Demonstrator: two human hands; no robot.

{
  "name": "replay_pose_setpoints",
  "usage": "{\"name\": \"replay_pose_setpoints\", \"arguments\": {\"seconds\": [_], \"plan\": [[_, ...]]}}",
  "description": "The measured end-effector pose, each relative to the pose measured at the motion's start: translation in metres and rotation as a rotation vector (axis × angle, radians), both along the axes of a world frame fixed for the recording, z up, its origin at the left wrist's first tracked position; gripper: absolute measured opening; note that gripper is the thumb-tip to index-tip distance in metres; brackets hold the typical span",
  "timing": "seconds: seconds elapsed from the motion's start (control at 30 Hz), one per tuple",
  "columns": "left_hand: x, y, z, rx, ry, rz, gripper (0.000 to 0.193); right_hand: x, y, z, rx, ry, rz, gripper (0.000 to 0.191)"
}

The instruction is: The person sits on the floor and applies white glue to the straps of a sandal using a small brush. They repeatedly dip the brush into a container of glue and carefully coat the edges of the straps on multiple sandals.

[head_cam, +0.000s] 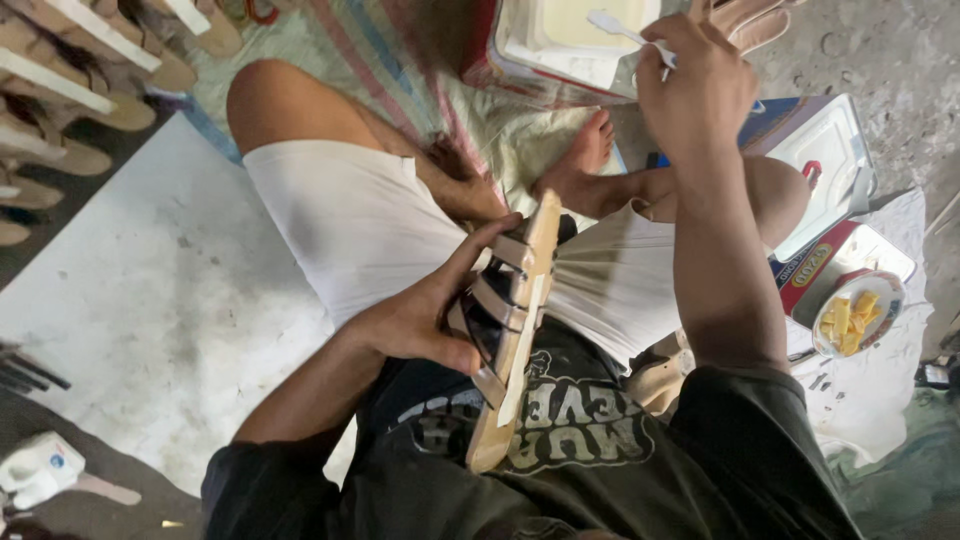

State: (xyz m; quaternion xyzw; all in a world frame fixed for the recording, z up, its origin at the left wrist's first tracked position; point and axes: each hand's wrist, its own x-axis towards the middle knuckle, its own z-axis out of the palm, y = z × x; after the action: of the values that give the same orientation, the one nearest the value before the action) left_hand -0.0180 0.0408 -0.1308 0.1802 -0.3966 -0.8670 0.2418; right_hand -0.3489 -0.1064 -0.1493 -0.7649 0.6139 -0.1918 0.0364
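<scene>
The left hand (pixel 420 320) curls around a strappy sandal (pixel 512 330), thumb stretched up along the sole's edge and fingers wrapped through the flat tan bands, holding it upright on edge over the lap. The sole is a long, narrow slab of pale, matte material, rounded at both ends, with a light strip running down its side. The right hand (pixel 695 85) is raised above the knees, its fingers pinched shut around a thin white stick (pixel 625 27) whose flattened tip reaches over an open square container (pixel 560 40) with pale cream contents and a red rim. Near the right edge of the rough grey floor, a small round bowl (pixel 858 312) holds yellow wedge-shaped pieces. At the top left corner, rows of similar tan sandals (pixel 70 90) lie stacked. A smooth white board (pixel 150 290) lies at the left.
</scene>
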Motion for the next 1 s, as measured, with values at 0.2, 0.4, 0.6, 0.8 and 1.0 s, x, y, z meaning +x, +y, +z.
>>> {"name": "replay_pose_setpoints", "arguments": {"seconds": [0.2, 0.4, 0.6, 0.8, 1.0], "plan": [[-0.004, -0.011, -0.016, 0.145, -0.128, 0.362, 0.135, 0.001, -0.023, -0.006, -0.086, 0.261, 0.085, 0.01], [0.005, -0.028, -0.023, 0.356, 0.121, 0.568, 0.13, -0.003, 0.015, 0.022, 0.072, 0.248, 0.019, 0.004], [-0.001, -0.034, -0.018, -0.11, -0.141, 0.679, 0.13, 0.03, 0.094, 0.052, 0.51, -0.739, 0.063, 0.013], [-0.004, -0.028, -0.008, -0.162, -0.144, 0.626, 0.13, 0.071, 0.125, 0.059, 0.436, -0.779, 0.175, 0.012], [-0.003, -0.021, -0.003, -0.221, -0.166, 0.621, 0.126, 0.077, 0.117, 0.065, 0.258, -0.721, 0.304, 0.015]]}}
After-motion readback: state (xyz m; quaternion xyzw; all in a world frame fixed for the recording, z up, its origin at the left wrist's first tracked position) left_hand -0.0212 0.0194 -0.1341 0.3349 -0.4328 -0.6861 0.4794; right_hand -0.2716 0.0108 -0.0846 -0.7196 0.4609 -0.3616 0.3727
